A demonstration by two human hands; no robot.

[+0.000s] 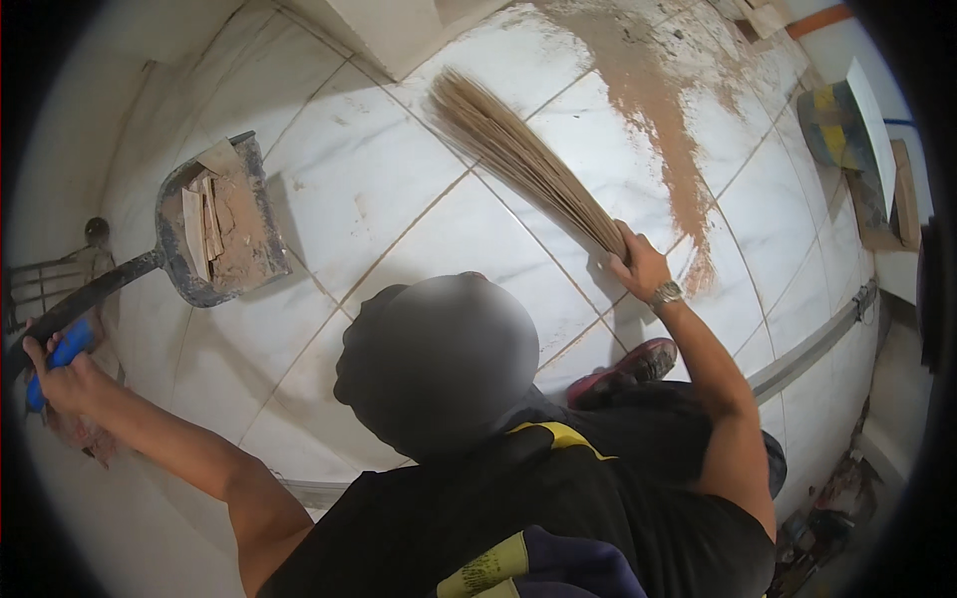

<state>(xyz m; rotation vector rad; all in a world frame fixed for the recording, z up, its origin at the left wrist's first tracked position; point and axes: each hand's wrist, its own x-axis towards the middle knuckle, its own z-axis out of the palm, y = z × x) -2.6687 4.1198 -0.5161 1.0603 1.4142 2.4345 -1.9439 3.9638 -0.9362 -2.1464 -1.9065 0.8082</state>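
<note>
My left hand [62,379] is closed around the black handle of a dustpan [271,239] at the left. Inside the pan lie brown dirt and several broken wood strips [207,224]. Right by the left hand's fingers shows something blue [66,351]; I cannot tell whether it belongs to the handle. My right hand [640,264], with a watch [666,292] on its wrist, grips the bound end of a stick broom [533,159]. The broom's bristles spread toward the far left over the white tiles, apart from the dustpan.
A trail of brown dirt [648,110] runs over the tiled floor [399,189] at the far right. A wall corner [394,40] juts in at the back. To the right stands a green and yellow container [832,125] beside boards. A metal track [812,344] crosses the floor near my shoe [623,374].
</note>
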